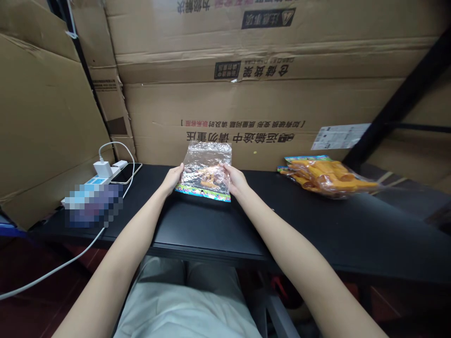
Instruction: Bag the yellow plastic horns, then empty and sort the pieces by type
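Note:
Between my two hands is a clear plastic bag [197, 164] with a colourful printed strip along its near edge. Something orange shows through the film, but glare hides its shape. My left hand [173, 179] grips the bag's left side, fingers closed on the edge. On the opposite side, my right hand [237, 180] is closed on the bag's right edge, with fingertips lying over the front film. The bag is tilted up above the black table [197, 230].
Several clear bags of orange plastic items [327, 176] lie in a pile at the right. To the left are a power strip with a white charger [102, 169], a phone [127, 173], a white cable [75, 256] and a blurred-out object [93, 205]. Cardboard [155, 112] stands behind.

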A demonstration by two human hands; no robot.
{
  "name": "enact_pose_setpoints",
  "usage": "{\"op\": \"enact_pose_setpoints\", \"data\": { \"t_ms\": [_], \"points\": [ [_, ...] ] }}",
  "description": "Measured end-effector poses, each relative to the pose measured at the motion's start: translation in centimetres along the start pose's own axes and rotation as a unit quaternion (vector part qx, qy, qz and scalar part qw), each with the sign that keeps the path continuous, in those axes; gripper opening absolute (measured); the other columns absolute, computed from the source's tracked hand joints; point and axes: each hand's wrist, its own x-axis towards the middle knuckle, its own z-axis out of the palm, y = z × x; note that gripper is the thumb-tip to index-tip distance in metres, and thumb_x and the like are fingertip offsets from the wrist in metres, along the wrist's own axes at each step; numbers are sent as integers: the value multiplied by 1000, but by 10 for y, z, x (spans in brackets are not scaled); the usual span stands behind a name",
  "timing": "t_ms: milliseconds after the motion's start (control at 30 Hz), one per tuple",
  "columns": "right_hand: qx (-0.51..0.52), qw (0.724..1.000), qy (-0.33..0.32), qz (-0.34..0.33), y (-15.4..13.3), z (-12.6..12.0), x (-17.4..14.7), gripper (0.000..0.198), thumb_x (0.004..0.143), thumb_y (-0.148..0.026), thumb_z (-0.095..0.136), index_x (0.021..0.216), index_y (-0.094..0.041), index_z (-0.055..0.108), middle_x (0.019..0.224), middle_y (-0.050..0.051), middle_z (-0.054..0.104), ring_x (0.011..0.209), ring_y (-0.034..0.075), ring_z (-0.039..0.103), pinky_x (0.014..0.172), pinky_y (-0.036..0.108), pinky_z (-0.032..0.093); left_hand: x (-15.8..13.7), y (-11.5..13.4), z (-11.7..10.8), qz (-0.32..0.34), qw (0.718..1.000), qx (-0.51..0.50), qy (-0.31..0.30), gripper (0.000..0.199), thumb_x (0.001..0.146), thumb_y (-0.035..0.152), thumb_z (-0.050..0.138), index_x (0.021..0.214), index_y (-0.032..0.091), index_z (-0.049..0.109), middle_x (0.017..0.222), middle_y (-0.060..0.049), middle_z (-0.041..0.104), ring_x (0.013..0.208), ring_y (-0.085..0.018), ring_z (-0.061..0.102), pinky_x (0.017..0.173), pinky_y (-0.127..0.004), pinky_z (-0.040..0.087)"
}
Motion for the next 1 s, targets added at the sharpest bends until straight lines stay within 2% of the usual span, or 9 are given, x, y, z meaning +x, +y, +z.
{"op": "enact_pose_setpoints", "data": {
  "t_ms": [133,267,333,467,633,767,900,1000],
  "points": [
    [-23,998,30,-54,2,-2,-1,21,74,-35,69,69,-20,55,56,-3,59,52,14,58,53,29,53,3,-2,0,-16,1000,-13,-5,43,81,54,56,67,14,67,36,4,41,35,-8,36,41,-21,23],
    [-41,998,10,-43,-3,3,-14,20,77,-39,65,73,-21,58,61,0,63,50,14,59,49,28,51,2,1,1,-25,999,-42,15,38,74,54,64,68,16,63,40,5,45,34,-7,39,39,-19,26],
    [-49,998,6,-35,-5,6,-18,19,78,-39,65,75,-21,60,63,1,64,50,14,59,48,27,49,1,2,1,-4,999,-36,31,37,71,51,69,63,16,59,41,5,46,35,-6,39,39,-18,27],
    [-59,998,3,-38,-2,8,-19,22,76,-41,67,73,-21,60,63,0,63,47,12,56,45,24,43,-2,3,4,31,997,-16,65,38,72,45,70,56,17,51,36,8,38,32,-5,33,37,-18,25],
    [-70,994,28,-76,6,6,-12,34,71,-47,70,61,-20,53,55,-5,52,44,8,45,44,22,37,-2,3,5,20,994,-3,107,34,83,42,59,60,18,55,33,10,29,29,-5,28,34,-19,19],
    [-95,991,28,-91,8,4,-9,36,71,-52,68,62,-21,53,48,-6,46,41,7,38,41,20,30,0,3,4,12,992,-22,125,39,84,43,57,54,18,48,34,9,27,29,-5,27,33,-19,18],
    [-130,986,-6,-102,8,3,-7,42,70,-58,66,58,-21,50,42,-7,41,36,5,28,38,19,21,2,1,1,19,991,-45,124,37,82,45,58,59,18,53,36,9,32,31,-6,30,35,-19,24],
    [-149,983,-41,-95,9,6,-9,45,67,-60,67,57,-20,50,41,-7,41,36,5,28,37,19,21,3,-2,-1,20,990,-25,138,35,82,47,58,64,17,58,37,8,33,32,-6,31,36,-19,26]
  ]
}}
